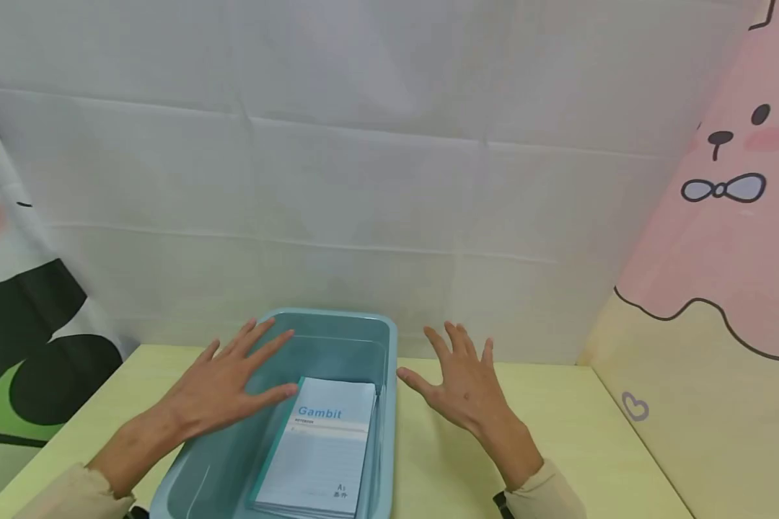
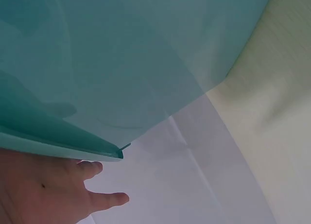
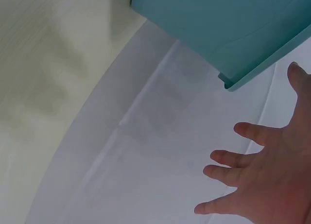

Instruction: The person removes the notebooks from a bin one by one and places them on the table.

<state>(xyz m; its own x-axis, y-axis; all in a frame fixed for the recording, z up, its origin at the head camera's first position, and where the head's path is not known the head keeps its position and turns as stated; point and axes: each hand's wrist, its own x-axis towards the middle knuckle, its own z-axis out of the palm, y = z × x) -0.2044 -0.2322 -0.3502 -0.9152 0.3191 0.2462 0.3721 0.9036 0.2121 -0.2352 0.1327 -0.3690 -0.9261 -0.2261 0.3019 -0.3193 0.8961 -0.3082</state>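
Note:
A blue-green plastic bin (image 1: 392,432) stands on the table, and its outer wall (image 2: 126,54) fills much of the left wrist view. Inside it lies a stack of notebooks (image 1: 324,447), the top one white with "Gambit" printed on its cover. My left hand (image 1: 217,389) is spread over the bin's left side, fingers apart and holding nothing. To the right of the bin, my right hand (image 1: 464,389) is held up with its fingers spread, also holding nothing. In the right wrist view a gap shows between that hand (image 3: 272,170) and the bin's rim (image 3: 272,59).
The pale yellow table (image 1: 558,432) extends to both sides of the bin. Behind it hangs a creased white cloth (image 1: 363,180). A panel with a pink cartoon animal (image 1: 720,231) borders the right, and one with a black-and-white cartoon figure (image 1: 19,310) the left.

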